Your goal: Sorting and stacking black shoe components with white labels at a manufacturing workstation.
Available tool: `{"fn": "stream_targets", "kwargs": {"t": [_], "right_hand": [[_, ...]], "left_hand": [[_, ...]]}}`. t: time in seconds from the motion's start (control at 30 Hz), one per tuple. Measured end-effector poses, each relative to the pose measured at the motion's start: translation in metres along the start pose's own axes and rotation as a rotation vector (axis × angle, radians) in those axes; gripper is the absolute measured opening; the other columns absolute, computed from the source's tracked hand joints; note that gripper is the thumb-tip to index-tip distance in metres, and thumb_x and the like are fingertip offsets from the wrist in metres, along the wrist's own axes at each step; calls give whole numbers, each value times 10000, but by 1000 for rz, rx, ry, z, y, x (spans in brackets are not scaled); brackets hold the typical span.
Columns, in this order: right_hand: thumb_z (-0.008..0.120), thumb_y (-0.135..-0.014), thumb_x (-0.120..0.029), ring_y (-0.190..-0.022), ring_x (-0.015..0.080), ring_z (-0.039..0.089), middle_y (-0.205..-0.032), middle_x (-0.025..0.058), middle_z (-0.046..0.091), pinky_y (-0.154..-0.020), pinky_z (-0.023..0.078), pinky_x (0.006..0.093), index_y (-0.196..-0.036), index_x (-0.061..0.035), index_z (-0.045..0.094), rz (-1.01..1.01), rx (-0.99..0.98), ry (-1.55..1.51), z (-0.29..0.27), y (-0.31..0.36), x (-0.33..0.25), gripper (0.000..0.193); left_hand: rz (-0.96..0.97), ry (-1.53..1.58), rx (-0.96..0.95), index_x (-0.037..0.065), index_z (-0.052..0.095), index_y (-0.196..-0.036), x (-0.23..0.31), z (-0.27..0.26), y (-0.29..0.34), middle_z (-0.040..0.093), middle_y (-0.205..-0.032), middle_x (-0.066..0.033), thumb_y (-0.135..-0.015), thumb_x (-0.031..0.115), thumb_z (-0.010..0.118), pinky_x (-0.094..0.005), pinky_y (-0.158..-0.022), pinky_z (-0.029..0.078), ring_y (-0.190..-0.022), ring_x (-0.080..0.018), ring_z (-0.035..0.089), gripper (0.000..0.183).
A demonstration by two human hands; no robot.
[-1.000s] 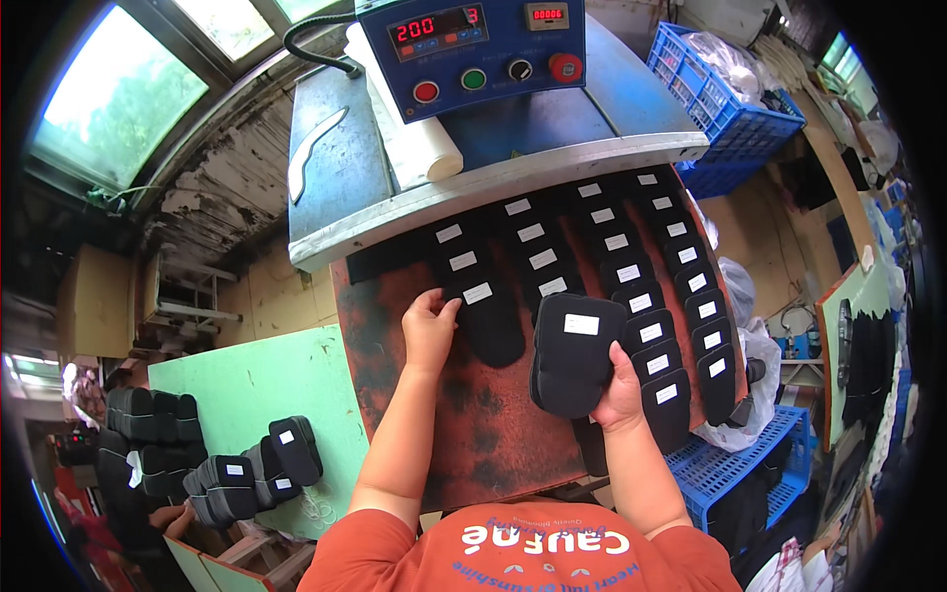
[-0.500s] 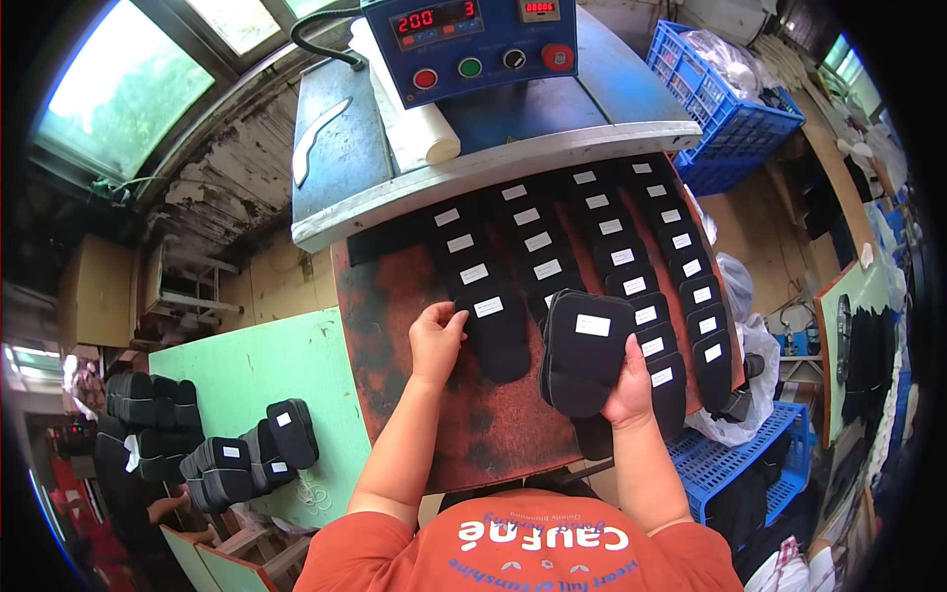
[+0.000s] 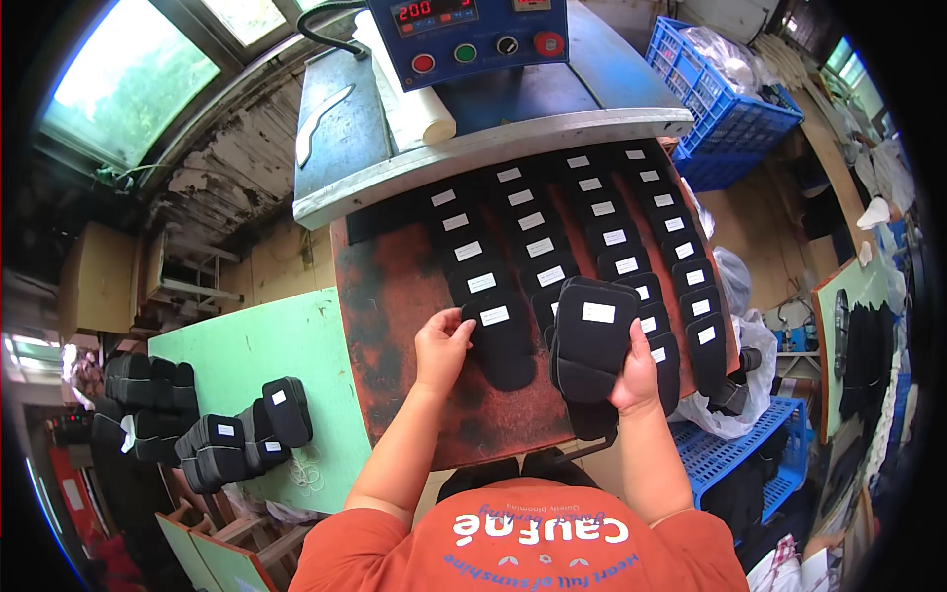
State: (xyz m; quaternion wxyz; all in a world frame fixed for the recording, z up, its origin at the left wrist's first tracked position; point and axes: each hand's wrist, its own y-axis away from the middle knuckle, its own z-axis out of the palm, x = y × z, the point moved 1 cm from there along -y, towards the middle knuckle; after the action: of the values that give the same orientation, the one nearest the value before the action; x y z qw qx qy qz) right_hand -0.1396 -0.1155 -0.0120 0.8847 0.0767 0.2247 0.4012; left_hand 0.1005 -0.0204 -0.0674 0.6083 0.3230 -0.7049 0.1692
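Note:
Black insole-shaped pads with white labels lie in overlapping columns on the reddish-brown board (image 3: 414, 424). My left hand (image 3: 441, 347) is closed at the left edge of the nearest pad (image 3: 505, 350) in the leftmost column, thumb and forefinger pinched there. That pad lies flat, its narrow end toward me, overlapping the one behind it. My right hand (image 3: 636, 373) grips a stack of the same black pads (image 3: 592, 345) by its right side, thumb on top. It is held over the near part of the second and third columns and hides some pads there.
Behind the board is a blue machine table with a metal front edge (image 3: 493, 153) and a control box (image 3: 473, 49). More black pads (image 3: 217, 449) sit on the green table (image 3: 266, 345) at left. Blue crates (image 3: 725, 128) and a clear plastic bag (image 3: 755, 365) stand at right.
One more labelled pad now lies at the near end of the leftmost column, under my left fingers. The held stack has shifted slightly right. The whole view has tilted a little.

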Motion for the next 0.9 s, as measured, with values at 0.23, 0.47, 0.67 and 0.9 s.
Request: {"fn": "stream_targets", "kwargs": {"t": [0.23, 0.47, 0.67, 0.9], "right_hand": [[498, -931, -202, -1109, 201, 514, -1210, 67, 519, -964, 412, 360, -1306, -86, 390, -18, 136, 185, -12, 5, 31, 407], [320, -964, -413, -1126, 291, 518, -1235, 146, 520, -969, 413, 432, -1279, -25, 425, -49, 61, 72, -12, 13, -15, 511], [542, -905, -145, -1090, 197, 522, -1184, 79, 534, -943, 431, 352, -1286, -70, 396, -58, 165, 219, -4, 19, 11, 415], [313, -969, -411, -1152, 252, 496, -1263, 120, 497, -980, 401, 408, -1302, -50, 405, 63, -9, 36, -14, 18, 0, 500]], "left_hand": [[-24, 336, -216, -11, 582, -1051, 65, 30, 61, 614, -857, -24, -819, 31, 639, -172, -534, 435, -651, -43, 532, 243], [-198, 122, -94, -3, 613, -1023, 18, 7, 49, 622, -830, -12, -811, 44, 644, -162, -523, 413, -604, -33, 508, 219], [-1, 284, -132, 14, 561, -1121, 45, 29, 78, 581, -957, -34, -801, 37, 662, -182, -567, 458, -673, -42, 526, 336], [-319, 415, -204, -2, 548, -1012, 37, 0, 104, 604, -777, -28, -837, 6, 599, -168, -474, 420, -551, -55, 531, 183]]}}
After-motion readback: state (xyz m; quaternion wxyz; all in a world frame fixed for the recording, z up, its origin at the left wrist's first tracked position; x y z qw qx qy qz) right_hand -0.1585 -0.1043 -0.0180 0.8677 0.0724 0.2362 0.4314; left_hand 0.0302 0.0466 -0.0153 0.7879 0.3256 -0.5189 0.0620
